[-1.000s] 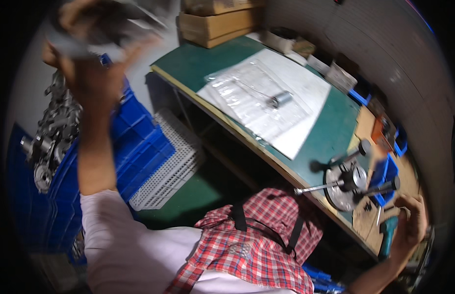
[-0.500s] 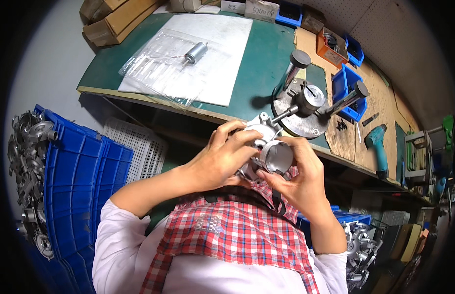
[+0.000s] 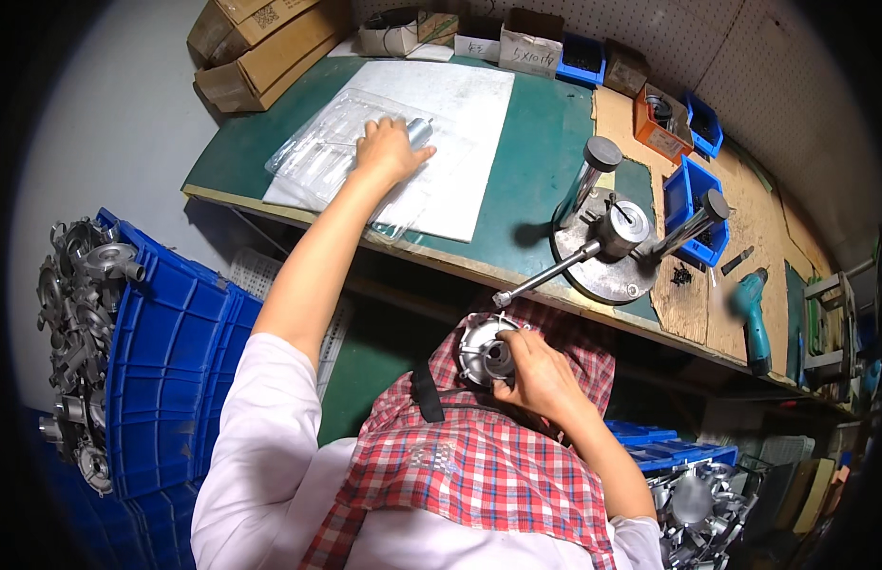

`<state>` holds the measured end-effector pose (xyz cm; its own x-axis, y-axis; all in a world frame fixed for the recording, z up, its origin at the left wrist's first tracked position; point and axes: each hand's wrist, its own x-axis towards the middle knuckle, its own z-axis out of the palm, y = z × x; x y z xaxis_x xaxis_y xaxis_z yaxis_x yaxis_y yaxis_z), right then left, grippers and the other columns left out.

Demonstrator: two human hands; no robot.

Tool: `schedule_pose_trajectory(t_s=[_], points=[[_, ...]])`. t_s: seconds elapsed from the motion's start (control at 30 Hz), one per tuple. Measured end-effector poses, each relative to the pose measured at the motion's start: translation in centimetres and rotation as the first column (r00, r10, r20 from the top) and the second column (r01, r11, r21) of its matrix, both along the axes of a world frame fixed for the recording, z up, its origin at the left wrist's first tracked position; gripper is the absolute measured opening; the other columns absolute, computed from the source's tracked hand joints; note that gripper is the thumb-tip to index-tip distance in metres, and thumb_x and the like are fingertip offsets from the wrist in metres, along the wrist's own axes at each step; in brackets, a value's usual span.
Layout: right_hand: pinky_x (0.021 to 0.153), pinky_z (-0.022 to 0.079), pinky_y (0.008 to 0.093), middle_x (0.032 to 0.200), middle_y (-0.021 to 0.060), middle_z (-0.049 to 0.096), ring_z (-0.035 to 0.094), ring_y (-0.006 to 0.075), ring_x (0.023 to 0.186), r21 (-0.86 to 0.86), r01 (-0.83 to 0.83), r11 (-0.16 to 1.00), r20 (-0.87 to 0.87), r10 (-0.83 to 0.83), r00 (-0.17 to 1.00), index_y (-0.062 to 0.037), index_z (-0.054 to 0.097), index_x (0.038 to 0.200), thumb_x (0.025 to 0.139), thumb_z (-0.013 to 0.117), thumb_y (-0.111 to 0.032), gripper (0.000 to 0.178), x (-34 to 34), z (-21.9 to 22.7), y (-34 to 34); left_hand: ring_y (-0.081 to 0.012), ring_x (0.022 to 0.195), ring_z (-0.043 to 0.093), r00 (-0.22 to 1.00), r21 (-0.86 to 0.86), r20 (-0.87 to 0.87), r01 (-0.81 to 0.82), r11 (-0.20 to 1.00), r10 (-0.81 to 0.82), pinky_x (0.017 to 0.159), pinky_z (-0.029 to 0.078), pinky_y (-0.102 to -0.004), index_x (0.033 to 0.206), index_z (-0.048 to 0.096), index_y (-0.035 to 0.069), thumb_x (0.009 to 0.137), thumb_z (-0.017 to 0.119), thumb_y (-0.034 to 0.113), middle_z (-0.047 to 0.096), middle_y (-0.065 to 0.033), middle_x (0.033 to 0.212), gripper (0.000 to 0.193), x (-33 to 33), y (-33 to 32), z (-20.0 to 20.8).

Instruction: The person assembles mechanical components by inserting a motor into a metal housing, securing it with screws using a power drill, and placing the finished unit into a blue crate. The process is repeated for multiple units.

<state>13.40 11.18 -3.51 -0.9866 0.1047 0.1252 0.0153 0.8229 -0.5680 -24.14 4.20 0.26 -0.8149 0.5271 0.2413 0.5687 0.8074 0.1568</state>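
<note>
Stretched out to the tray, my left hand (image 3: 386, 152) has its fingers and thumb on either side of a small silver cylindrical motor (image 3: 418, 132), gripping it. The motor is partly covered by the fingers. Under it lies a clear plastic tray (image 3: 313, 142) with moulded slots. Near my lap, my right hand (image 3: 538, 372) grips a round silver cast-metal housing (image 3: 476, 350) by its tubular part, the open ribbed side turned upward. A round metal fixture (image 3: 593, 271) with two posts and a lever handle (image 3: 546, 274) stands on the bench beyond the housing.
The tray rests on a white sheet (image 3: 488, 114). Blue bins (image 3: 696, 214), an orange box (image 3: 661, 128) and a teal power drill (image 3: 753, 323) sit to the right. Blue crates (image 3: 175, 351) of castings flank me; cardboard boxes (image 3: 260, 57) stand far left.
My left hand has left the housing and reached forward to the motor on the tray. My right hand has lowered and turned the housing toward my lap. The view has shifted.
</note>
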Motion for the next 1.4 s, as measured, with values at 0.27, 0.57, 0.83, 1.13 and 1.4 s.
schedule_pose_trajectory(t_s=[0.27,0.57,0.83,1.13,1.4], points=[[0.087,0.05,0.0441,0.099,0.0206,0.061,0.061,0.0397,0.095,-0.026,-0.026,0.999,-0.067,0.024,0.997,-0.0027,0.051,0.124,0.069,0.075,-0.015,0.062,-1.1,0.9,0.3,-0.0329,0.109,0.057,0.996,-0.138,0.083,-0.029,0.99,0.041,0.094,0.036,-0.0455,0.095,0.075,0.0,0.08,0.074,0.05,0.071,-0.0173,0.1,0.052,-2.5,1.8,0.5],[0.086,0.049,0.0454,0.107,0.0173,0.057,0.058,0.0362,0.098,0.085,-0.034,0.996,0.053,0.03,0.998,-0.0055,0.053,0.124,0.072,0.075,-0.018,0.058,-0.5,-1.6,-0.1,-0.0322,0.096,0.066,0.92,0.442,0.382,-0.1,0.891,-0.086,0.09,0.043,-0.0438,0.12,0.061,-0.003,0.087,0.068,0.046,0.069,-0.0223,0.106,0.06,-5.5,0.6,-2.2],[0.087,0.049,0.0436,0.113,0.017,0.058,0.058,0.0354,0.098,0.182,-0.005,0.983,-0.059,0.016,0.998,-0.0055,0.053,0.128,0.078,0.079,-0.032,0.063,0.1,-0.4,-0.3,-0.0192,0.098,0.061,0.311,0.916,0.227,-0.391,0.094,-0.923,0.084,0.052,-0.0324,0.134,0.049,-0.001,0.102,0.057,0.033,0.061,-0.0126,0.113,0.047,-0.5,-2.7,6.4],[0.1,0.046,0.0415,0.134,0.0144,0.05,0.054,0.0272,0.118,-0.16,0.134,0.978,-0.709,-0.209,0.674,0.002,0.036,0.143,0.074,0.083,-0.051,0.099,0.5,12.5,1.5,-0.0243,0.112,0.062,0.145,0.949,0.132,-0.306,0.082,-0.981,0.099,0.053,-0.0405,0.139,0.036,0.003,0.089,0.074,0.025,0.058,-0.0107,0.121,0.066,21.1,-4.8,10.2],[0.078,0.055,0.0265,0.11,0.01,0.063,0.064,0.0155,0.096,-0.651,0.048,0.758,-0.514,-0.486,0.707,0.0015,0.05,0.126,0.078,0.083,-0.008,0.059,4.9,10.0,1.9,-0.0199,0.118,0.057,0.083,0.924,0.371,0.061,0.376,-0.925,0.097,0.05,-0.0328,0.13,0.045,0.004,0.072,0.089,0.025,0.055,-0.0116,0.129,0.075,25.5,-3.1,5.4]])
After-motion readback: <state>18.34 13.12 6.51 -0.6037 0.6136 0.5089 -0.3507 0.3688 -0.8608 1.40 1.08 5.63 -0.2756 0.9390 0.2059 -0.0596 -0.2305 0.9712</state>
